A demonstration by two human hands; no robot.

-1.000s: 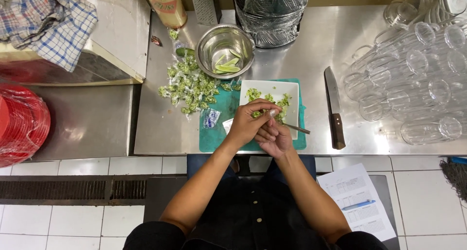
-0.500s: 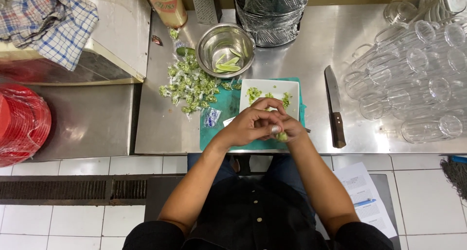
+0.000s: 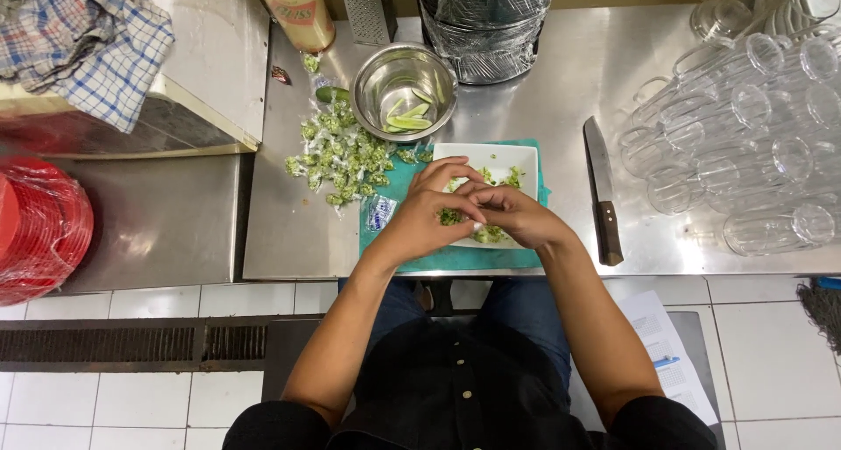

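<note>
Hands meet over a white square plate (image 3: pixel 526 156) on a teal mat (image 3: pixel 491 259), at the near edge of a stainless steel counter (image 3: pixel 543 82). Left hand (image 3: pixel 429 209) and right hand (image 3: pixel 517 215) are pressed together fingertip to fingertip, both pinching a small green herb sprig (image 3: pixel 451 215) between them. Fingers curled, not spread. Sprig sits just above the plate's near half; more plucked green bits (image 3: pixel 491 233) lie on the plate under the right hand, and a few at its far side.

Left of the plate, a loose heap of green trimmings (image 3: pixel 337 156) spreads over the bare steel, touching the mat's far left corner. A small clear packet (image 3: pixel 378 212) lies on the mat just beside the left wrist. Beyond the plate stands a round steel bowl (image 3: pixel 385 82) holding lime wedges (image 3: pixel 407 117). A whole small lime (image 3: pixel 333 94) rests just left of the bowl.

Right of the mat, apart from it, a kitchen knife (image 3: pixel 603 191) lies with its dark handle toward the person. Farther right, rows of clear glasses (image 3: pixel 753 143) lie on their sides. Checked cloth (image 3: pixel 88 38) on a raised ledge at far left; a stack of red items wrapped in plastic (image 3: pixel 39 226) below it. Printed paper sheet (image 3: pixel 670 362) by the person's right elbow, below the counter.
</note>
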